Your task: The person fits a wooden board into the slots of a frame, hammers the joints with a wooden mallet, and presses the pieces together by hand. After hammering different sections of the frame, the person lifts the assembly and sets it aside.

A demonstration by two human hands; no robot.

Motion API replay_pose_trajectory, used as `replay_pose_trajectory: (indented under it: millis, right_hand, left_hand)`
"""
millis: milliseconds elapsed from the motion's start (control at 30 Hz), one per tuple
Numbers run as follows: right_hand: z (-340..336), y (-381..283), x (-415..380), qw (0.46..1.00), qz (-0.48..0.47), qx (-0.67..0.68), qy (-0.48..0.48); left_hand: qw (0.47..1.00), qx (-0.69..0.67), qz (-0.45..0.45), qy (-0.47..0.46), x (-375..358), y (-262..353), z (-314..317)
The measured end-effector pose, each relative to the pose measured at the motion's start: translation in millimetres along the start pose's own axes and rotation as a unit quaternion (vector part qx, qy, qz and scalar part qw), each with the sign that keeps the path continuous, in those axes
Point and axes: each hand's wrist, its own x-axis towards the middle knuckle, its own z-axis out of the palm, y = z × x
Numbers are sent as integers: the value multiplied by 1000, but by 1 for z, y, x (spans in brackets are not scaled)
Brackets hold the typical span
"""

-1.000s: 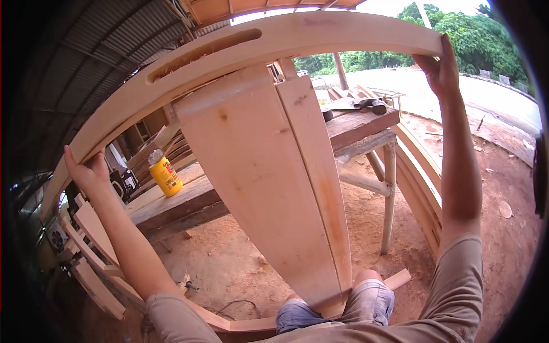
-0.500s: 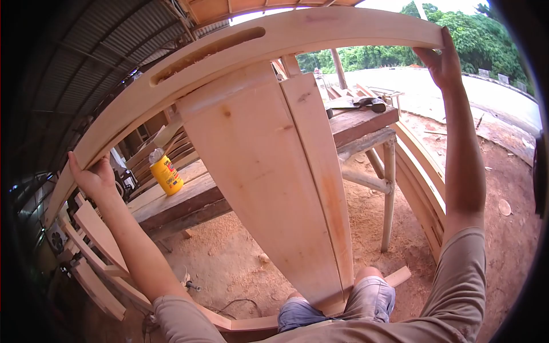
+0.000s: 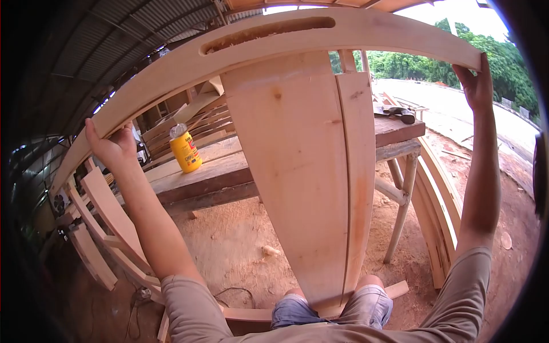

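A long curved wooden rail spans the top of the view, with a rounded slot cut through its left half. My left hand is closed around its left part, thumb in front. Near the rail's right end, my right hand grips the lower edge with fingers up against it. Below the rail stands a wide wooden panel, its top edge meeting the rail's underside and its foot between my legs. A narrower board runs along the panel's right side, with a dark gap between them.
Behind the panel is a wooden workbench bearing a yellow bottle and, on the right, a hammer. Curved wooden pieces stand at the left, and long boards lean at the right. Wood shavings cover the ground.
The view has turned, so the rail, panel and bench sit further right in it. Both hands keep their hold on the rail.
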Motion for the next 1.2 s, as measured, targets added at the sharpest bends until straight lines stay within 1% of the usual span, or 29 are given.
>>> replay_pose_trajectory:
  millis: [67, 100, 133, 167, 200, 267, 333, 367, 433, 467, 500, 533, 567, 600, 667, 700, 733, 767, 800, 833, 867, 900, 933, 967, 1000, 1033, 1067, 1133, 1200]
  right_hand:
    - [21, -10, -11, 998, 35, 31, 47]
    - [8, -2, 1, 998, 36, 22, 51]
    - [-19, 12, 20, 990, -52, -122, -44]
    - [-47, 12, 23, 945, -130, -266, -137]
    - [-27, -1, 5, 868, -213, -431, -124]
    - [-34, -1, 16, 963, -25, -247, -108]
    - [8, -26, -19, 984, 42, -73, -158]
    - [2, -35, -18, 984, 44, -84, -152]
    - [-5, -43, -6, 971, 232, -54, 20]
    - [-6, -42, 1, 971, 230, -55, 19]
    - [-7, -41, 7, 962, 164, -166, 143]
    - [-3, -41, 9, 921, 93, -271, 264]
    - [0, -41, 6, 908, -17, -238, 345]
    - [-12, -33, 2, 907, -18, -238, 346]
    - [-54, 7, -13, 845, -233, -268, 401]
    - [-51, 40, -30, 690, -334, -521, 376]
    - [-38, 81, -50, 469, -403, -720, 316]
    - [-22, 120, -64, 573, -372, -692, 234]
    - [-11, 162, -69, 642, -315, -685, 140]
    - [25, 184, -81, 873, -99, -469, 86]
    - [61, 193, -88, 878, 93, -468, 22]
    - [86, 208, -91, 822, 99, -556, -70]
    - [89, 247, -90, 814, 45, -560, -146]
    - [80, 310, -75, 770, 37, -597, -220]
    - [106, 310, -91, 770, -27, -621, -147]
    - [120, 312, -98, 754, -3, -636, -165]
    - [133, 312, -95, 739, 22, -646, -193]
    - [143, 315, -104, 718, 52, -658, -222]
    - [154, 313, -104, 703, 65, -665, -243]
  left_hand:
    - [1000, 4, -2, -11, 9, 3, -6]
    - [1000, 11, -5, -22, 15, 3, -10]
    - [1000, 25, 8, -15, 19, 2, -12]
    - [999, 37, 15, -11, 24, 0, -16]
    - [997, 22, -20, -68, 42, 1, -35]
    - [995, 14, -57, -82, 71, 1, -61]
    - [997, 34, -40, -62, 66, -3, -60]
    - [996, 37, -36, -67, 63, -6, -59]
    - [996, 40, -28, -71, 62, -9, -65]
    - [996, 39, -28, -80, 64, -9, -67]
    - [995, 38, -26, -90, 66, -9, -68]
    - [995, 37, -24, -90, 55, -9, -57]
    - [997, 51, -3, -58, 42, -10, -46]
    - [997, 66, 16, -26, 33, -12, -37]
    - [998, 57, 8, -37, 43, -10, -48]
    - [998, 50, 3, -48, 47, -8, -52]
    - [998, 50, 8, -48, 48, -6, -54]
    - [998, 33, -3, -56, 49, -6, -55]
    - [998, 15, -12, -63, 50, -5, -56]
    - [997, 12, -20, -73, 46, -5, -55]
    - [997, 11, -6, -73, 40, -5, -51]
    - [997, -5, -19, -71, 33, -7, -45]
    - [997, -22, -33, -68, 28, -8, -40]
    - [997, -20, -20, -67, 26, -8, -40]
    - [995, -38, -45, -84, 25, -8, -41]
    - [991, -54, -72, -99, 21, -7, -39]
    - [992, -51, -61, -96, 18, -7, -36]
    - [998, -27, -56, -32, 7, -8, -20]
    - [998, -21, -45, -23, 1, -10, -15]
